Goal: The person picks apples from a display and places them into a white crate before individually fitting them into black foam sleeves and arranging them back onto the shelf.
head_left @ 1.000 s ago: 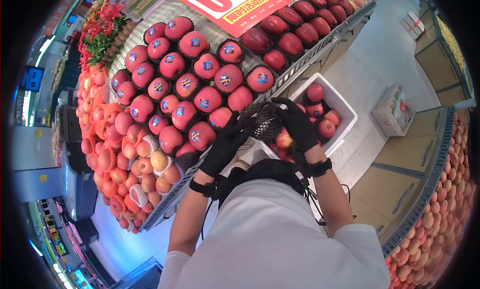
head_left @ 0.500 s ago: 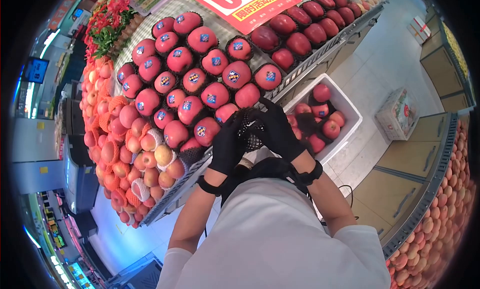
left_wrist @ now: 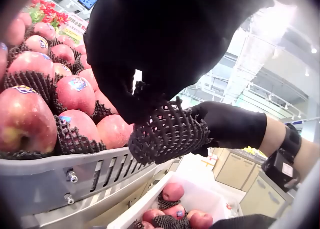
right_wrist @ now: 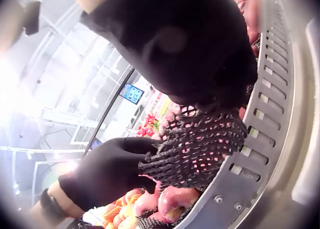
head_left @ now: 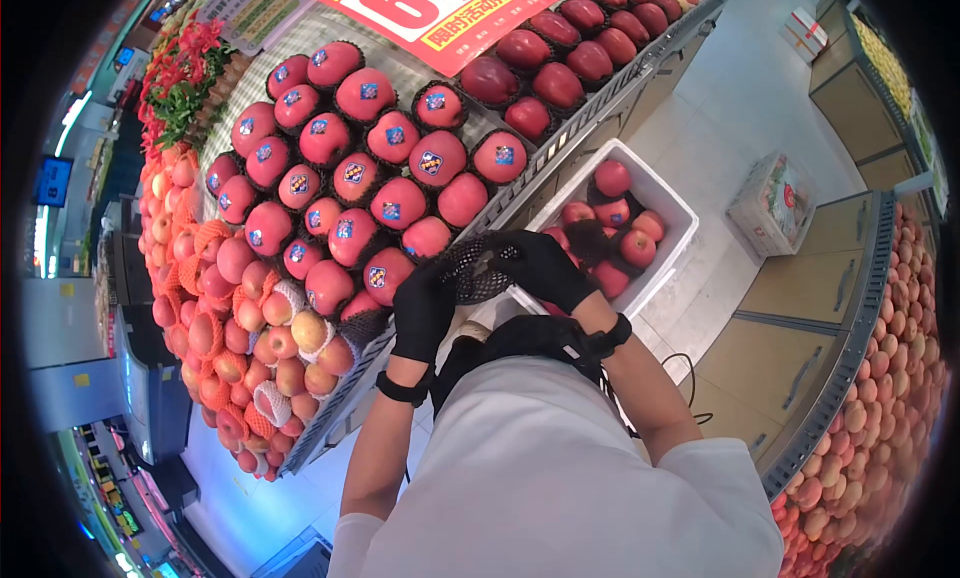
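Note:
Both hands wear black gloves and hold a black foam fruit net between them, at waist height by the edge of the apple stand. My left hand grips the net's near left side. At the opposite side, my right hand has its fingers at the net's rim. In the left wrist view the net is a rounded, see-through mesh with a ragged edge, and no fruit shows inside. Pink shows through its holes in the right wrist view, where red apples lie behind and below it.
Stickered red apples in black nets fill the stand, bordered by a grey slotted rail. A white foam crate with several apples stands below right. Beyond it a printed box sits on the floor. A price sign lies at the back.
The hands first brought the net left, away from above the crate, and bunched it close together. Now they stand farther apart and the net is spread wider between them.

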A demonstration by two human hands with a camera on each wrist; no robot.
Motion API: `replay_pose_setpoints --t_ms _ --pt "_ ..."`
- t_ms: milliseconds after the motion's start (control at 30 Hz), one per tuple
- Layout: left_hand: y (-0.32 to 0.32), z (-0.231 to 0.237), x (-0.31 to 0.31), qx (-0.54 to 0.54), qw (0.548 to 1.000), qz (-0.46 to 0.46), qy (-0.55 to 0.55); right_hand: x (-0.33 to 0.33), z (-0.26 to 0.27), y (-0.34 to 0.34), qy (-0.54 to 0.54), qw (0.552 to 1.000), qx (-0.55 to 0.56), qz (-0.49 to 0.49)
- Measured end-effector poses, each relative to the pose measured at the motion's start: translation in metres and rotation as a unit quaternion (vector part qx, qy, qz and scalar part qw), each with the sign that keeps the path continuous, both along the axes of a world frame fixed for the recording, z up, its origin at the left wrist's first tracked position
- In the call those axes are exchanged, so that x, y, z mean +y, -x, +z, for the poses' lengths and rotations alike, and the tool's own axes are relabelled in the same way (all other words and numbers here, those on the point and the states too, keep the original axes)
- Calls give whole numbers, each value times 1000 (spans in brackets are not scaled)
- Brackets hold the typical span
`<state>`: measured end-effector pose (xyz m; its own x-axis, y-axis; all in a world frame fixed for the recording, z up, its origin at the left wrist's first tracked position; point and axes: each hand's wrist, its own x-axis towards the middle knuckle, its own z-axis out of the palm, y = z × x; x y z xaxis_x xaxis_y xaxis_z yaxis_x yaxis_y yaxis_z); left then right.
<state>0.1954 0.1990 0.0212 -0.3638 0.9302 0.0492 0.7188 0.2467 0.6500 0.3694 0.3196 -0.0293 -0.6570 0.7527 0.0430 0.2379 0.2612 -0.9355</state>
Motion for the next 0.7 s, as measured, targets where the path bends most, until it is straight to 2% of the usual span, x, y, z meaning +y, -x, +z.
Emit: replay_pose_setpoints --t_ms 67,167,233,267,300,367,433,467,500,567,633,667,700 --pt "1 -1 -5 -19 1000 16 15 6 8 -17 204 975 73 44" --pt "10 -16 -16 -81 995 43 23 32 -28 -67 276 954 115 -36" --pt "17 -23 -23 -112 991 62 29 54 -75 -98 228 967 37 -108" --pt "19 -23 -26 -115 990 72 36 61 -100 -118 168 973 -22 -154" --pt "21 -24 -29 -118 989 82 43 67 -122 -136 106 971 -80 -198" --pt "25 -23 -35 -148 982 108 37 72 -145 -160 23 954 -199 -222" --pt "29 -23 -42 -159 979 123 33 76 -183 -179 -29 938 -231 -256" --pt "31 -24 -45 -156 979 126 32 80 -213 -186 -40 937 -204 -279" --pt "33 -25 -49 -153 979 129 31 81 -214 -184 -51 935 -177 -302" --pt "36 -29 -54 -151 977 142 41 87 -214 -186 -84 930 -256 -250" --pt "41 -28 -61 -153 975 146 72 96 -211 -169 -129 925 -228 -276" --pt "44 -25 -62 -155 973 143 97 109 -212 -153 -157 918 -159 -328" --pt "45 -22 -64 -157 970 140 121 124 -213 -146 -142 913 -159 -347"
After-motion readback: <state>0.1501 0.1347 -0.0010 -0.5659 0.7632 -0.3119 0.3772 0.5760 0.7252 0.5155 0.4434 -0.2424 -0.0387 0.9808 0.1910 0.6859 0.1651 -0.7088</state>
